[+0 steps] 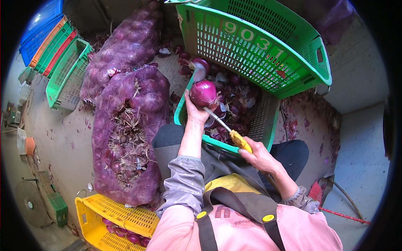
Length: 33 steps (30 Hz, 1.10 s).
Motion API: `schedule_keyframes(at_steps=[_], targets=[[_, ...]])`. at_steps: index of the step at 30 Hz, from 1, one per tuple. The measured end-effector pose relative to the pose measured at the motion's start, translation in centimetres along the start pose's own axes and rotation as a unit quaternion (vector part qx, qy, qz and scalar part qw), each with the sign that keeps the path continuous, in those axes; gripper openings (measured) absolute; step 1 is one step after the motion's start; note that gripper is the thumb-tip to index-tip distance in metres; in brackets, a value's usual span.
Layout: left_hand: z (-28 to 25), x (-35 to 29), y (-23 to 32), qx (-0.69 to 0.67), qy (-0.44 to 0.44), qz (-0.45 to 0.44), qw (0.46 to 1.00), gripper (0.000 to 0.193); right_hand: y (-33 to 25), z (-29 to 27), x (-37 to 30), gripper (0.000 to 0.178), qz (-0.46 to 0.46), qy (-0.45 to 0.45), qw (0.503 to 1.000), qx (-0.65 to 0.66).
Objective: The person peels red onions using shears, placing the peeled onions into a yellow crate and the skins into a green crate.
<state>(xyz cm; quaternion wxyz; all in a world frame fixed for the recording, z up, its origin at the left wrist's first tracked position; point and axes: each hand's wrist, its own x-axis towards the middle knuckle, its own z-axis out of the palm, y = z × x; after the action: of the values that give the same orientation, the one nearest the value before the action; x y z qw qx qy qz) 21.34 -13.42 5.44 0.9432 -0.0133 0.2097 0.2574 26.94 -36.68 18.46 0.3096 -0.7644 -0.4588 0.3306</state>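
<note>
A shiny purple-red onion (203,93) rests in my left hand (197,109), with the fingers wrapped round its side and underside. My right hand (258,156) grips a knife by its yellow handle (240,141). Its narrow metal blade (218,119) points up and left, with the tip at the lower side of the onion. Both hands are above the near edge of a green crate (273,125) that holds loose onion skins (234,109). Whether the blade cuts into the onion I cannot tell.
On the left lies a purple mesh sack (148,98) of onions, torn open, with another full sack (130,39) behind it. A tall green crate (251,46) stands across the far side. A yellow crate (125,215) with onions sits lower left. Stacked crates (69,77) stand far left.
</note>
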Motion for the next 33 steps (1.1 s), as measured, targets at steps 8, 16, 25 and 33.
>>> schedule_keyframes(at_steps=[8,16,25,33], targets=[[-1.1,0.1,1.6,0.086,-0.022,0.003,0.996,0.082,0.1,-1.9,-1.4,0.028,0.025,-0.049,0.995,0.081],[0.1,-0.7,1.2,0.096,-0.093,0.026,0.991,0.071,-0.1,-2.6,-2.2,0.032,0.035,0.002,0.997,0.076],[0.6,-0.7,0.6,0.101,-0.072,0.059,0.991,0.068,0.1,-3.3,-2.4,0.027,0.097,-0.107,0.966,0.214],[0.3,-0.4,0.8,0.037,-0.114,-0.041,0.992,0.068,-1.3,-3.4,-2.2,0.029,0.074,-0.035,0.987,0.141]])
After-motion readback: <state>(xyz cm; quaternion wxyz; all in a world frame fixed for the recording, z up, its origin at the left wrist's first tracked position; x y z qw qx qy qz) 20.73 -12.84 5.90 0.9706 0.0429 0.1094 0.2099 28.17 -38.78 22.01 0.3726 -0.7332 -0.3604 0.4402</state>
